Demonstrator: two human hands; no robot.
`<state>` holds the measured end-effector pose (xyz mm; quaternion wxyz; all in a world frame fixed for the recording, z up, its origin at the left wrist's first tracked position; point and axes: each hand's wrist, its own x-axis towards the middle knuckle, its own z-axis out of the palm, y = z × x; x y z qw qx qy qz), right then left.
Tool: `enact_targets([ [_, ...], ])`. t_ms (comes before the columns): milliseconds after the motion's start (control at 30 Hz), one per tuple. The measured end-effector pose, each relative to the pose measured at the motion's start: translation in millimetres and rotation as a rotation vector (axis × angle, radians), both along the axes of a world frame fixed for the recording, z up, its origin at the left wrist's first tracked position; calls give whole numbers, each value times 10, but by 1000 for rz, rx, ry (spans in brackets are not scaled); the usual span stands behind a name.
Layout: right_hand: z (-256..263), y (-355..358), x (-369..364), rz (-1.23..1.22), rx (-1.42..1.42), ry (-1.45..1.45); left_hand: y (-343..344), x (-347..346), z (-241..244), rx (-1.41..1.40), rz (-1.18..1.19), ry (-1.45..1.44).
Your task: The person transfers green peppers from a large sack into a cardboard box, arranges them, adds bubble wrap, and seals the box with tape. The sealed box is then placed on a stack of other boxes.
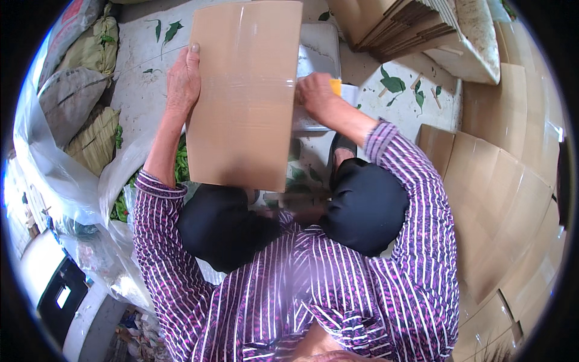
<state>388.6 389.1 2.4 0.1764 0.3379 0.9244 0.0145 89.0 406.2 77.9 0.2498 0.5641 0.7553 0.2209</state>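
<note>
A closed cardboard box (244, 104) stands in front of my knees, a strip of clear tape across its upper face. My left hand (184, 83) grips the box's left side, thumb along the edge. Against the right side rests my right hand (319, 92), fingers curled and slightly blurred; whether it holds something there cannot be told. Just beyond its wrist show a yellow piece (335, 87) and a whitish flat thing (349, 96), both partly hidden. A pale tray-like surface (319, 50) lies partly hidden behind the box.
Flattened cardboard (407, 27) is stacked at the upper right. More cartons (497, 194) line the right side. Green leaves (392, 84) litter the floor (135, 50). At left are tied sacks (90, 50) and clear plastic sheeting (59, 154) around green peppers (182, 160).
</note>
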Motion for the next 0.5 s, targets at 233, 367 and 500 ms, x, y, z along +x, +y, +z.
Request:
enact_targets([
  [233,275,98,561,-580,-492,47,-27,141,139,-55,-39,-547],
  [367,575,180,1307,-1027,-964,661,-123,541,146,196,-195,-412],
  [500,1068,-2,1866,-1287,-1310,1317,-229,1234,202,281,-492,-90],
])
